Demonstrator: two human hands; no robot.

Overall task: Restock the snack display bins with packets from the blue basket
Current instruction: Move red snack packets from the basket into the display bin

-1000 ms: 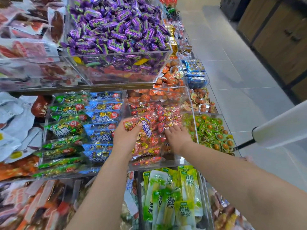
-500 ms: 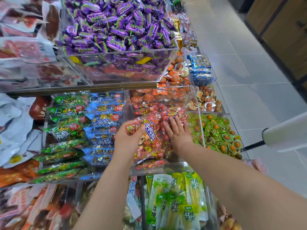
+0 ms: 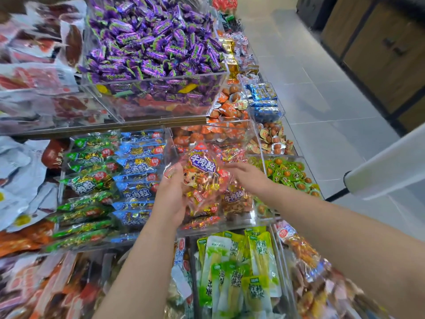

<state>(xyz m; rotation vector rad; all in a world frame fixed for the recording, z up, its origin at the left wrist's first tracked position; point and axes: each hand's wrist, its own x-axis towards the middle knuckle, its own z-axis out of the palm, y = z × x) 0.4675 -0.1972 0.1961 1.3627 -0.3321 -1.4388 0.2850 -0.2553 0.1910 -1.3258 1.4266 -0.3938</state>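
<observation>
red packet (image 3: 203, 180) in left hand (image 3: 169, 200), right hand (image 3: 250, 178) beside

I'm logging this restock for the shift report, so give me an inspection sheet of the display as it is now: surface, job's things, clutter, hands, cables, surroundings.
Surface: tiered display of clear bins, all holding stock.
Job's things: red packet held over the bin of matching red packets; blue basket not in view.
Clutter: white pouches heaped outside the bins at far left.
Hands: left hand grips the red packet; right hand open, fingers straight, at the packet's right edge.
Cables: nothing seen.
Surroundings: grey tiled floor, wooden cabinets, white roll on the right.
</observation>
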